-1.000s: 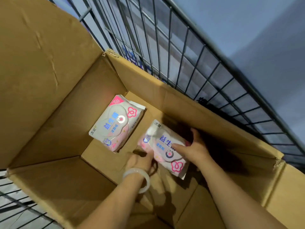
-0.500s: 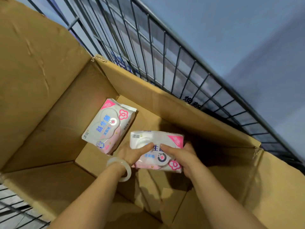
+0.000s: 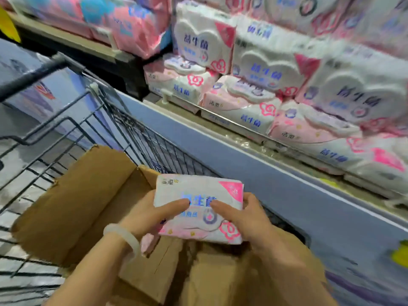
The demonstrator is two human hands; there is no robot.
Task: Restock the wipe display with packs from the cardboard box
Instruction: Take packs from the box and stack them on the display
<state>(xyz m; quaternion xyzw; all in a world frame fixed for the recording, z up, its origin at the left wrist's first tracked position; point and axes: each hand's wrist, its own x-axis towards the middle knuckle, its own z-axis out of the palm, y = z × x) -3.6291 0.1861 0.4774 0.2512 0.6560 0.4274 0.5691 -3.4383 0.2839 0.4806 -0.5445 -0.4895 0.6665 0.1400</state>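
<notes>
A pink-and-white wipe pack (image 3: 199,191) with blue lettering is held face up above the open cardboard box (image 3: 81,195). My left hand (image 3: 152,215), with a pale bangle on its wrist, grips the pack's left side, thumb on top. My right hand (image 3: 242,215) grips its right side the same way. The wipe display (image 3: 276,85) fills the upper right, stacked with matching packs, some standing and some lying flat. The box's inside is hidden behind my hands and the pack.
The box sits in a black wire cart (image 3: 72,129) whose handle bar (image 3: 33,71) crosses the upper left. A grey-blue ledge (image 3: 276,173) runs diagonally under the display. Another shelf (image 3: 106,29) at the upper left carries pink and blue packs.
Both hands lifted the pack out of the box's bottom to above its rim. The view swung up from the box interior to the display shelf.
</notes>
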